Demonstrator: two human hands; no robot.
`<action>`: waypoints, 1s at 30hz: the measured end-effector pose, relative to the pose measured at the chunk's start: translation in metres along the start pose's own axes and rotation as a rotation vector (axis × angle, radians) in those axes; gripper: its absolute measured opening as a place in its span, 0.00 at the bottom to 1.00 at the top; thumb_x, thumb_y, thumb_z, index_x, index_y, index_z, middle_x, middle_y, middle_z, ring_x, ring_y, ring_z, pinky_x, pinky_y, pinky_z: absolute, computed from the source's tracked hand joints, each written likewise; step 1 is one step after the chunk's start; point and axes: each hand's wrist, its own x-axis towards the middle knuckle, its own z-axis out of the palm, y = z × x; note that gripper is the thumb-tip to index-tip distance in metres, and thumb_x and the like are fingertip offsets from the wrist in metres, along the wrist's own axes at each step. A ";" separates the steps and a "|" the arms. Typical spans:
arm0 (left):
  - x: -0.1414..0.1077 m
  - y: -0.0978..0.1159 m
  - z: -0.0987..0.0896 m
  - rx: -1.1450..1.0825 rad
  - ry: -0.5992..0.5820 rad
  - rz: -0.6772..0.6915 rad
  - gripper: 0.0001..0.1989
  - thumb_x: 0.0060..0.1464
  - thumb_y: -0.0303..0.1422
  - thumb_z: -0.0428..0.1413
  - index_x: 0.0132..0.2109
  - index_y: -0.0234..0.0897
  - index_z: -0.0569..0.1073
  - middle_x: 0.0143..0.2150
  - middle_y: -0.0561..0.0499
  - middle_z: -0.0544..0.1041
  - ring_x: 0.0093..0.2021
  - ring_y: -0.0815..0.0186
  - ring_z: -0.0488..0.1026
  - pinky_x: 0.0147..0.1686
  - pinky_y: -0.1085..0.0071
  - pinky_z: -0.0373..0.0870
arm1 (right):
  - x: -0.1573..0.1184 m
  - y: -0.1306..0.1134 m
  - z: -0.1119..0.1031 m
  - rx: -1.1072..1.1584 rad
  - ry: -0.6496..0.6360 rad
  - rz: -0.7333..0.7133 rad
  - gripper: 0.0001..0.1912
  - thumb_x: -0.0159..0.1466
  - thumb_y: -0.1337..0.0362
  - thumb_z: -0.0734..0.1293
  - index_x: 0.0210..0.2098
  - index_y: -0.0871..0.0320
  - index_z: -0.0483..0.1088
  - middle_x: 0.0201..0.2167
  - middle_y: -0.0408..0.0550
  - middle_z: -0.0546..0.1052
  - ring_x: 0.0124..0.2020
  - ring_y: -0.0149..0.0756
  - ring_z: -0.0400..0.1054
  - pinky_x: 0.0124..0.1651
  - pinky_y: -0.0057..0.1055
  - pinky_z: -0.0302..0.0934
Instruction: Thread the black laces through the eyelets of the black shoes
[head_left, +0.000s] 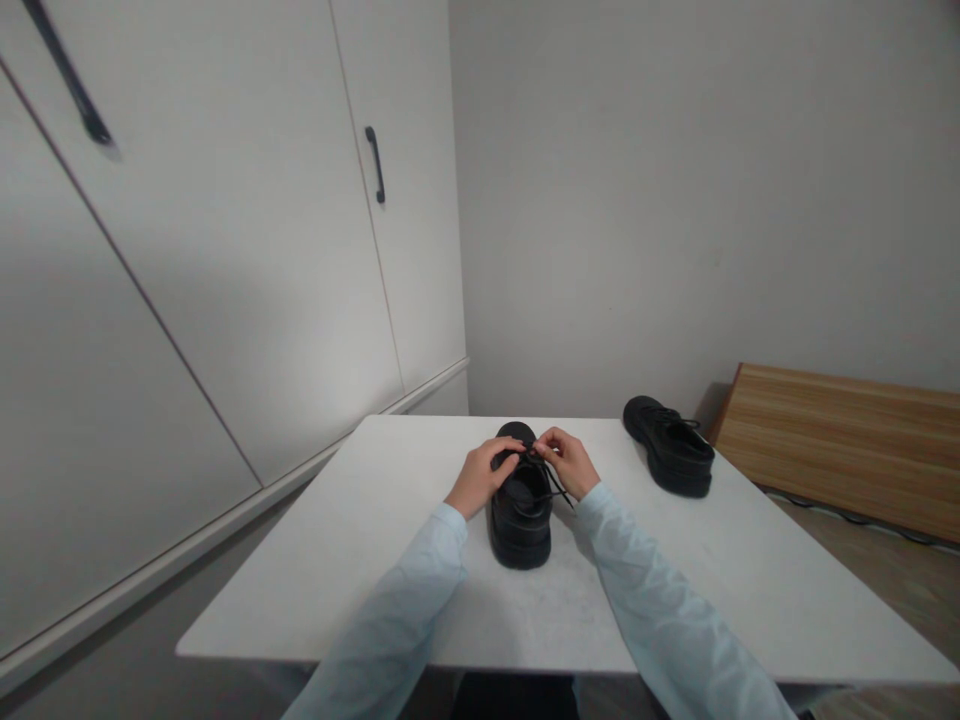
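A black lace-up shoe (520, 535) rests on the white table (360, 560), its heel toward me and its toe pointing away. My left hand (481, 474) is at the left side of its lacing, thumb and fingers bent around the upper edge; what they grip is too small to make out. On the other side, my right hand (568, 461) pinches near the top of the lacing, with a black lace (556, 485) hanging below it. The fingertips of both hands are close together over the shoe's front.
A second black shoe (679, 455) stands at the table's back right. Behind it, a wood-grained panel (840, 445) leans near the grey wall. White cabinets (225, 250) with dark handles line the left side.
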 end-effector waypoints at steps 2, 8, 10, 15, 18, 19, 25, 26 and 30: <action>0.000 0.000 0.000 -0.001 0.001 0.001 0.10 0.55 0.33 0.52 0.42 0.39 0.76 0.48 0.47 0.76 0.52 0.61 0.70 0.56 0.62 0.62 | 0.000 0.001 0.000 0.040 -0.009 0.014 0.11 0.52 0.56 0.68 0.23 0.57 0.67 0.23 0.44 0.73 0.30 0.36 0.67 0.33 0.31 0.60; 0.000 0.000 0.000 -0.004 0.002 0.003 0.10 0.54 0.33 0.52 0.41 0.39 0.76 0.48 0.48 0.76 0.52 0.62 0.70 0.57 0.62 0.61 | -0.001 -0.002 0.001 0.114 -0.012 0.046 0.13 0.49 0.54 0.70 0.26 0.57 0.69 0.24 0.42 0.72 0.27 0.33 0.66 0.31 0.28 0.59; 0.000 -0.001 0.000 -0.008 0.001 0.003 0.10 0.55 0.34 0.52 0.41 0.39 0.76 0.48 0.47 0.76 0.52 0.61 0.70 0.57 0.62 0.61 | -0.002 -0.004 0.002 0.172 -0.019 0.066 0.15 0.48 0.53 0.71 0.28 0.57 0.69 0.23 0.42 0.73 0.27 0.32 0.66 0.31 0.28 0.60; 0.000 -0.003 0.000 -0.006 -0.002 0.009 0.10 0.55 0.34 0.52 0.41 0.39 0.76 0.48 0.47 0.76 0.52 0.61 0.70 0.56 0.62 0.61 | -0.003 -0.007 0.002 0.262 -0.022 0.112 0.17 0.46 0.53 0.73 0.30 0.58 0.69 0.22 0.42 0.73 0.26 0.32 0.66 0.32 0.29 0.61; 0.000 -0.003 0.000 -0.007 0.001 0.012 0.10 0.54 0.33 0.52 0.41 0.39 0.76 0.48 0.47 0.76 0.51 0.62 0.70 0.56 0.62 0.62 | -0.002 -0.007 -0.001 0.260 -0.011 0.129 0.17 0.47 0.53 0.73 0.30 0.58 0.70 0.23 0.43 0.73 0.26 0.31 0.66 0.31 0.28 0.61; 0.000 -0.003 0.000 -0.008 0.001 0.011 0.10 0.54 0.33 0.53 0.41 0.39 0.76 0.48 0.47 0.76 0.51 0.62 0.70 0.56 0.62 0.62 | -0.001 -0.006 -0.002 0.236 -0.002 0.131 0.17 0.47 0.52 0.72 0.29 0.58 0.71 0.24 0.43 0.74 0.26 0.31 0.66 0.31 0.28 0.61; 0.000 -0.005 0.001 -0.006 -0.003 0.006 0.10 0.54 0.33 0.52 0.42 0.39 0.75 0.48 0.47 0.76 0.52 0.62 0.70 0.56 0.61 0.62 | 0.003 -0.002 -0.009 -0.013 -0.041 0.057 0.16 0.45 0.52 0.73 0.26 0.58 0.74 0.26 0.45 0.74 0.28 0.33 0.67 0.33 0.32 0.63; 0.000 -0.005 0.001 -0.006 0.000 0.006 0.10 0.54 0.33 0.52 0.42 0.39 0.75 0.47 0.47 0.76 0.52 0.62 0.70 0.56 0.61 0.62 | 0.002 -0.002 -0.009 -0.037 -0.041 0.036 0.16 0.44 0.52 0.73 0.25 0.58 0.74 0.27 0.45 0.74 0.29 0.34 0.67 0.33 0.32 0.64; 0.000 -0.003 0.001 0.000 0.006 0.002 0.10 0.54 0.33 0.52 0.41 0.39 0.76 0.47 0.48 0.77 0.51 0.62 0.70 0.56 0.62 0.62 | 0.000 0.000 -0.007 -0.064 -0.012 0.020 0.14 0.47 0.53 0.72 0.22 0.57 0.72 0.28 0.45 0.72 0.31 0.35 0.67 0.32 0.31 0.64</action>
